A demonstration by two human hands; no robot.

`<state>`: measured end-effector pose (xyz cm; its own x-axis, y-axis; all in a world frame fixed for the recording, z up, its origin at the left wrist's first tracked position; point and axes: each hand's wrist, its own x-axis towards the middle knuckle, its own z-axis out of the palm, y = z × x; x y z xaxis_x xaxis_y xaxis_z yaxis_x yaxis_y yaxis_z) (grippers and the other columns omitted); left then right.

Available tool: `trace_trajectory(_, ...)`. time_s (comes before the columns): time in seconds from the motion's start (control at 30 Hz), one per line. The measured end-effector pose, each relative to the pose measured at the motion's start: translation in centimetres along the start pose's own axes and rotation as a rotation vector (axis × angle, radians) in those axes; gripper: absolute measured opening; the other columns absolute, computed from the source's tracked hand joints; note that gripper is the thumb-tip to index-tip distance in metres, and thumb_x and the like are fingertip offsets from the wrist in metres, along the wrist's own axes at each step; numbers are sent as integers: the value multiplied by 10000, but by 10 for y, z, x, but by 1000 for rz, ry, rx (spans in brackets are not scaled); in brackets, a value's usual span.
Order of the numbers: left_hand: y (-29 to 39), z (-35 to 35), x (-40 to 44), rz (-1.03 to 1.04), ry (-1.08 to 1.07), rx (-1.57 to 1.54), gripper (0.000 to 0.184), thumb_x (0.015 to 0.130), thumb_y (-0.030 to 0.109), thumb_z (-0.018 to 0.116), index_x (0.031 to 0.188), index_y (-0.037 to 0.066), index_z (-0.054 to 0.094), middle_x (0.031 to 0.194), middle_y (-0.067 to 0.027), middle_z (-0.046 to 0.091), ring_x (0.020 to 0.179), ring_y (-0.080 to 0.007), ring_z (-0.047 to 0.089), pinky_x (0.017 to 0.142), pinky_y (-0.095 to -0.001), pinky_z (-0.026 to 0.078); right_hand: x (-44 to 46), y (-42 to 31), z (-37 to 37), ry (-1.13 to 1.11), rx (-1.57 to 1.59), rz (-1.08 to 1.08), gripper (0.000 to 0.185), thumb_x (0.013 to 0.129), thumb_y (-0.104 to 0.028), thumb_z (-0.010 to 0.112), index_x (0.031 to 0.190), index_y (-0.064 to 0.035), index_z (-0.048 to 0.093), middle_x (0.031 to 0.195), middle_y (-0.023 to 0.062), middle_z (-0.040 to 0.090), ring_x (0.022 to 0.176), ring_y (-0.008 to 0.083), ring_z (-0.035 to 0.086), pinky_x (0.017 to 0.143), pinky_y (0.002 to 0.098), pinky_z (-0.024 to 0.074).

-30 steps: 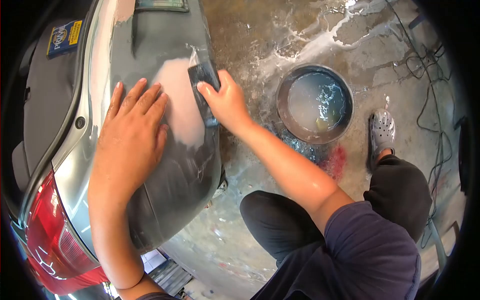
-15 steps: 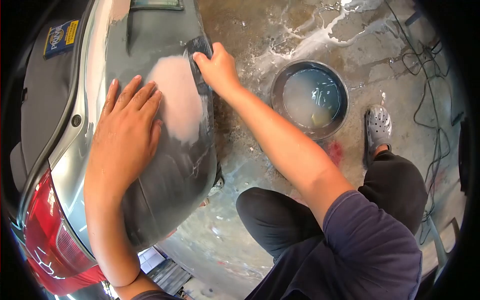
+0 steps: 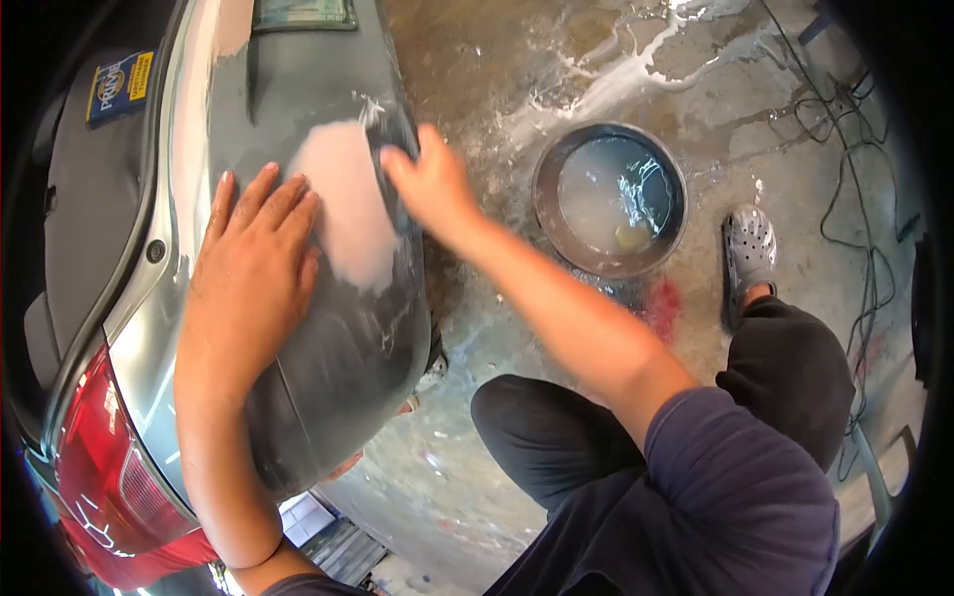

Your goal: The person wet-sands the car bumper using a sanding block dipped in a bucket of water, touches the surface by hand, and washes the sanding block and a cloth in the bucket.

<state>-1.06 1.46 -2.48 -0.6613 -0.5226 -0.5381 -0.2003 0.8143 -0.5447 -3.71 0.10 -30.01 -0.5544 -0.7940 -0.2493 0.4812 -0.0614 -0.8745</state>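
Observation:
My left hand (image 3: 248, 263) lies flat on the grey primed car bumper (image 3: 328, 397), fingers spread, with its fingertips beside a pale pink filler patch (image 3: 343, 189). My right hand (image 3: 432, 194) grips a dark, wet sanding block (image 3: 386, 127) at the bumper's outer edge. The block rests against the surface along the right side of the patch, its lower part covered by my fingers. My thumb lies on top of the block. A whitish wet smear shows at its upper end.
A round basin (image 3: 542, 199) of cloudy water stands on the wet floor, a yellowish piece inside. Dark cables (image 3: 845, 189) run along the right. A red tail light (image 3: 94, 447) is at lower left. A blue and yellow box (image 3: 121, 87) sits in the car's open rear.
My right hand and the sanding block have shifted slightly down along the bumper's edge, blurred by motion. My left hand stays flat on the bumper. A wet smear now shows above the block.

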Motion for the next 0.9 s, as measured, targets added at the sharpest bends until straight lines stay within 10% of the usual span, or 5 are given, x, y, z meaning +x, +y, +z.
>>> trace_trajectory(0.6,1,2,-2,13,17,22,488,937,94,685,1414,14,618,1522,-115,588,1514,-313,431,1318,-519,239,-17,-6,-8,-39,-61,-3,383,958,-293,724,1070,41,572,920,291,721,915,508,706,780,532,552)
trace_trajectory(0.63,1,3,-2,8,16,19,486,938,94,685,1413,14,618,1522,-114,587,1513,-313,432,1317,-520,240,11,0,-4,-21,-107,4,362,954,-331,743,1058,-4,630,876,208,720,825,332,726,729,463,546)
trace_trajectory(0.8,1,2,-1,7,6,27,480,941,98,686,1410,14,620,1520,-115,588,1512,-310,433,1317,-519,243,-4,-4,-2,-5,-98,-56,397,959,-315,699,1078,42,572,956,320,709,948,534,695,818,581,535)
trace_trajectory(0.9,2,2,-2,4,10,26,480,942,103,686,1409,13,620,1520,-116,588,1512,-309,433,1317,-518,242,-68,-3,-7,-34,81,40,362,944,-291,730,1059,14,571,873,291,709,886,503,718,770,539,552)
